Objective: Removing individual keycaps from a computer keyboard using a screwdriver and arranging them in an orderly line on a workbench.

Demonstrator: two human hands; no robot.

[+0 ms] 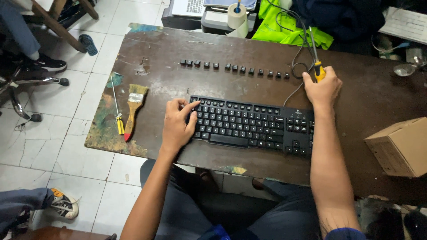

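Observation:
A black keyboard (253,126) lies on a worn brown table (178,49), with its top key row bare. My left hand (178,124) rests on the keyboard's left end, fingers pinched at the top left corner. My right hand (322,86) is beyond the keyboard's right end, closed around the yellow handle of a screwdriver (316,62) whose shaft points away from me. A row of several loose black keycaps (233,69) sits on the table behind the keyboard. The keyboard's grey cable (296,66) loops past my right hand.
A paintbrush (134,106) and a thin yellow-handled screwdriver (117,109) lie at the table's left edge. A cardboard box (400,146) stands at the right. A tape roll (236,18), a laptop (189,6) and green cloth (289,31) are at the back. Other people's feet (62,204) show at the left.

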